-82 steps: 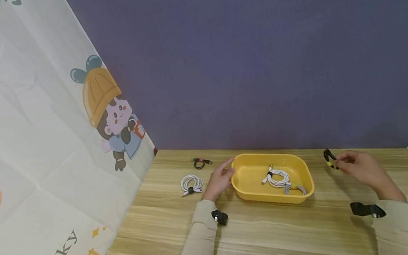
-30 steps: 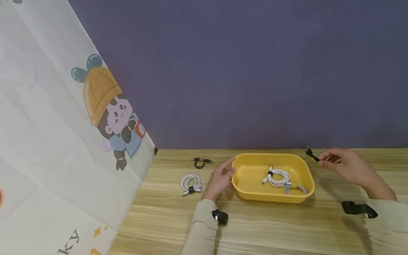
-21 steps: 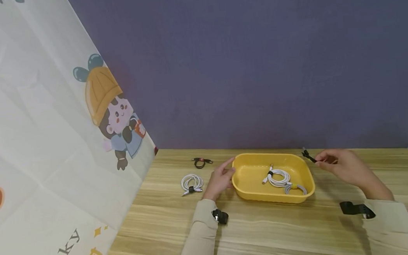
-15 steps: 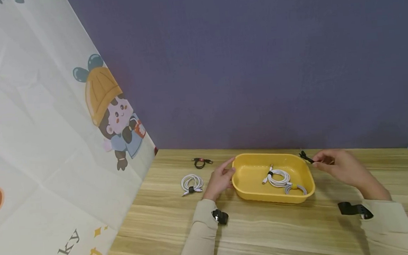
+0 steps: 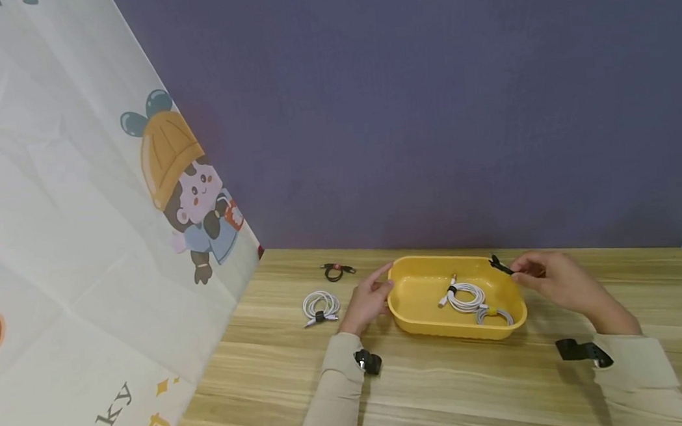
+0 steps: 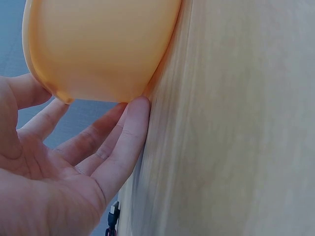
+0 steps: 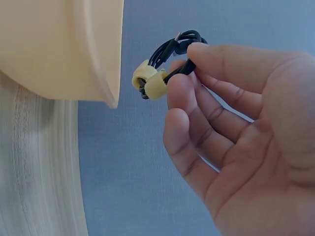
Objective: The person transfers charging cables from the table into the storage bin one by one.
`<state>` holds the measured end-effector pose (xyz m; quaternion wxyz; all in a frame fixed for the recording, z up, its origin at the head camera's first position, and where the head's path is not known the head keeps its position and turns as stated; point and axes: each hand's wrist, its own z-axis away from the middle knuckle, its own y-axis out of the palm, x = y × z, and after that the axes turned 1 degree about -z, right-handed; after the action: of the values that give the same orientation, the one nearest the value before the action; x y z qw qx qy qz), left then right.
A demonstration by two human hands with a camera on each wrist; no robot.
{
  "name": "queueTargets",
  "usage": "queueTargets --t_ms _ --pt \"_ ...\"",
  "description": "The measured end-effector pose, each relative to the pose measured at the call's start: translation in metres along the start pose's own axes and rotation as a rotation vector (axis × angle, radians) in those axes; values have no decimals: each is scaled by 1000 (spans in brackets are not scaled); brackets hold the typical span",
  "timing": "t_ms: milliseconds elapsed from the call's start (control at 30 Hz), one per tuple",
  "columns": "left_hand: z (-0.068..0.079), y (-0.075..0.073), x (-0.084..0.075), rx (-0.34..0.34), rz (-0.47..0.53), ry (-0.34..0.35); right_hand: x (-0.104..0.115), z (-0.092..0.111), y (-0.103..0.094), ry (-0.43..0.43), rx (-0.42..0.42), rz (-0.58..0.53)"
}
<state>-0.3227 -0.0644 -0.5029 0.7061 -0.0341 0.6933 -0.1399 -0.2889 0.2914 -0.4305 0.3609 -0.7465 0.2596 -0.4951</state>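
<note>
A yellow plastic bin stands on the wooden table, with a white coiled cable and a grey coiled cable lying in its right half. My left hand touches the bin's left end; in the left wrist view its loosely bent fingertips rest against the outer wall and rim. Thumb and fingers of my right hand pinch a black coiled cable with a yellow tie. That cable hangs above the bin's back right rim, outside the wall in the right wrist view.
Left of the bin lie a black cable with a red tie and a white coiled cable with a black tie. Behind the table rises a dark blue wall. A printed white sheet hangs at the left.
My right hand has moved left with the black cable, from beside the bin to its right rim. The left hand and the bin have stayed in place.
</note>
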Motion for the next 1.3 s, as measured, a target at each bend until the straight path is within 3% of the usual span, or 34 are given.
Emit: queueTargets --t_ms 967,1300 --pt "0 0 -1 8 16 -3 23 -12 36 -121 123 -61" --pt "1 -1 -2 7 14 3 29 -12 47 -89 187 -100"
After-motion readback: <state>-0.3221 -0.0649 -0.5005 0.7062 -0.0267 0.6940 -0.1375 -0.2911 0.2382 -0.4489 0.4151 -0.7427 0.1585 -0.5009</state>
